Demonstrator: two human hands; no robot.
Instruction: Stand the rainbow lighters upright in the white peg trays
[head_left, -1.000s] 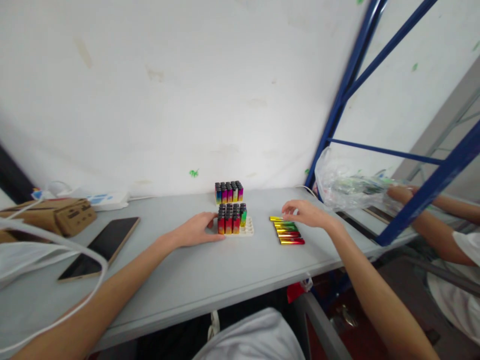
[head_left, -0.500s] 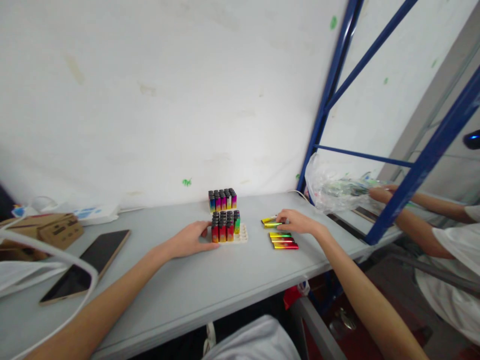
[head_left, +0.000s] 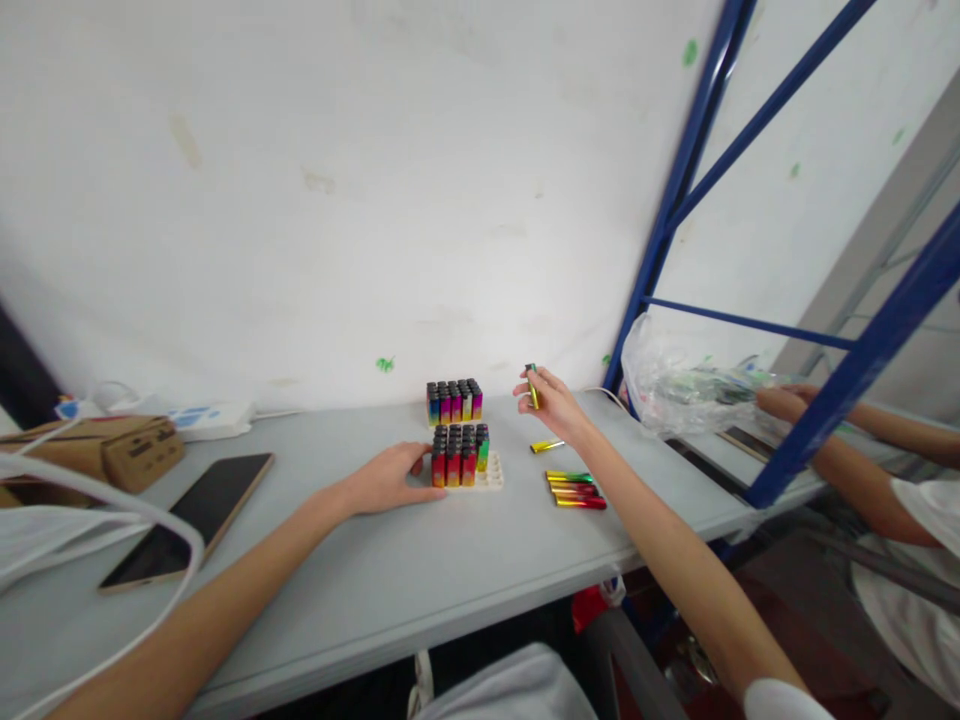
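Observation:
A white tray (head_left: 493, 480) with holes holds several upright lighters (head_left: 454, 462), red and orange with black tops, plus green-yellow ones on the right. Its holes at the right front are bare. My left hand (head_left: 394, 480) grips the tray's left side, thumb along the front edge and fingers partly hidden behind. Raised above the table, my right hand (head_left: 556, 402) pinches a yellow-green lighter (head_left: 533, 387), held upright. Below that hand lies a single yellow lighter (head_left: 545, 447). Several red, yellow and green lighters (head_left: 576, 490) lie side by side nearer the table's front edge.
Behind the tray stands another block of lighters (head_left: 455, 403) near the wall. A phone (head_left: 191, 515), a cardboard box (head_left: 112, 455) and a white cable (head_left: 196, 550) are at left. Right are a blue metal frame (head_left: 637, 290), a plastic bag (head_left: 649, 385) and another person's arms (head_left: 840, 450).
My right hand has picked a lighter from the table and lifted it up, turning it upright. My left hand stays at the tray. The view has shifted slightly.

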